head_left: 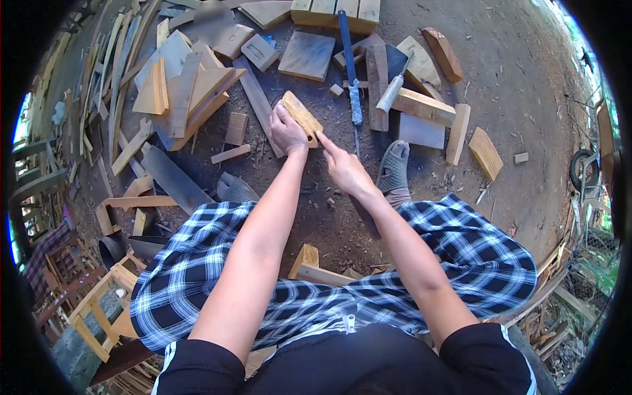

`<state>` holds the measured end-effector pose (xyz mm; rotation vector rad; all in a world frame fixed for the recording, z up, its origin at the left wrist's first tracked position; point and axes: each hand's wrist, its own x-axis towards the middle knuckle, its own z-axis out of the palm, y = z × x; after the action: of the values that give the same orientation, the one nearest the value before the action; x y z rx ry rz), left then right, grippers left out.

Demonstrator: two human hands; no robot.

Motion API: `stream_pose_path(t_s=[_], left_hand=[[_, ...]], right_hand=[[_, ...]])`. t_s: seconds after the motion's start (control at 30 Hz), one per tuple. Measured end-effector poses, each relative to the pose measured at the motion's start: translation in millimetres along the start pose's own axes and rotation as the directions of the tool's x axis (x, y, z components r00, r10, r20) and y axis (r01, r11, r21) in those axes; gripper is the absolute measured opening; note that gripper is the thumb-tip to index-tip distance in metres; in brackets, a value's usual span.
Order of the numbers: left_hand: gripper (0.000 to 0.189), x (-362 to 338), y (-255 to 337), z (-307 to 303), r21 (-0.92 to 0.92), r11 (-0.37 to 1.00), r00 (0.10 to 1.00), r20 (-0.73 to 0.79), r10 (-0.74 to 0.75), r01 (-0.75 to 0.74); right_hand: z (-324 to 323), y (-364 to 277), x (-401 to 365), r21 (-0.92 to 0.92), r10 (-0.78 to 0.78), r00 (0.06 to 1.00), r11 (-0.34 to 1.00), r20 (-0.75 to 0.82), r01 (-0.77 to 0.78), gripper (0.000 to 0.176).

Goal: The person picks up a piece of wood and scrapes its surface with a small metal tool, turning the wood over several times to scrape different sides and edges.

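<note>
My left hand (288, 131) is wrapped round a short, pale wooden block (303, 115), held tilted above the ground between my feet. A dark notch or hole shows at the block's near end. My right hand (347, 170) is at that end, its index finger stretched to the edge and its other fingers curled under. Below the right wrist a dark, long piece (366, 218) sticks out toward me; whether the hand grips it is hidden. Just beyond the right hand lies a long blue tool (349, 59) with a wrapped grip.
Wooden offcuts (187, 92) are heaped at the left. A square board (307, 56) lies ahead, near a slatted wooden piece (336, 14). A pale-handled tool (391, 93) rests on blocks at the right. My sandalled right foot (395, 164) stands close to them. Long wood strips (122, 62) line the far left.
</note>
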<state>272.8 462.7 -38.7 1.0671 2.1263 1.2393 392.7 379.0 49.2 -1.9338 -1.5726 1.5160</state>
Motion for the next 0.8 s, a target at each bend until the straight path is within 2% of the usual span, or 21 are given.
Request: stream_pose_path(t_s=[0.1, 0.17, 0.23, 0.27, 0.3, 0.37, 0.43, 0.5, 0.53, 0.63, 0.7, 0.77, 0.8], left_hand=[[0.040, -3, -11, -3, -0.002, 1.000, 1.000, -0.017, 0.021, -0.021], [0.040, 0, -11, 2, 0.038, 0.998, 0.999, 0.006, -0.043, 0.043], [0.040, -1, -10, 0, 0.004, 0.999, 0.999, 0.023, -0.033, 0.033], [0.040, 1, -9, 1, -0.017, 1.000, 1.000, 0.017, -0.022, 0.022], [0.040, 0, -12, 2, -0.034, 0.999, 1.000, 0.012, -0.018, 0.018], [0.040, 2, -6, 2, -0.007, 0.999, 0.999, 0.016, -0.049, 0.049], [0.041, -2, -8, -1, 0.015, 1.000, 1.000, 0.008, 0.003, -0.003], [0.041, -1, -6, 1, 0.003, 1.000, 1.000, 0.015, -0.022, 0.022], [0.041, 0, -8, 1, 0.004, 1.000, 0.999, 0.023, -0.022, 0.021], [0.041, 1, -5, 0, -0.022, 1.000, 0.999, 0.031, -0.008, 0.009], [0.042, -2, -6, 0, -0.043, 0.999, 1.000, 0.011, -0.014, 0.015], [0.042, -4, -6, -1, -0.006, 1.000, 1.000, 0.002, 0.015, -0.015], [0.041, -4, -5, -3, -0.006, 1.000, 0.999, 0.026, -0.020, 0.020]], right_hand=[[2, 0, -6, 0.017, -0.037, 0.999, 0.999, -0.026, 0.037, 0.046], [0, 0, 13, -0.044, -0.044, 0.999, 0.998, -0.031, 0.042, 0.047], [4, -3, 32, -0.044, -0.053, 0.995, 0.998, -0.079, 0.050, 0.047], [7, -1, 33, 0.036, -0.007, 0.999, 0.999, -0.050, 0.009, 0.047], [7, -2, 26, 0.038, -0.014, 0.999, 0.999, -0.048, 0.016, 0.047], [4, -5, 5, -0.053, -0.069, 0.997, 0.996, -0.046, 0.066, 0.046], [4, -11, -3, -0.082, -0.045, 0.999, 0.996, -0.019, 0.043, 0.046], [-2, -21, 19, -0.168, -0.036, 0.998, 0.985, -0.059, 0.025, 0.047], [2, -21, 33, -0.187, -0.062, 0.993, 0.982, -0.104, 0.042, 0.046], [0, -18, 29, -0.219, -0.107, 0.990, 0.972, -0.088, 0.086, 0.046], [-8, -21, 13, -0.267, -0.073, 0.997, 0.962, -0.031, 0.062, 0.046], [-5, -21, 1, -0.287, -0.086, 0.995, 0.956, -0.053, 0.068, 0.048], [-4, -21, 8, -0.292, -0.075, 0.996, 0.955, -0.051, 0.057, 0.048]])
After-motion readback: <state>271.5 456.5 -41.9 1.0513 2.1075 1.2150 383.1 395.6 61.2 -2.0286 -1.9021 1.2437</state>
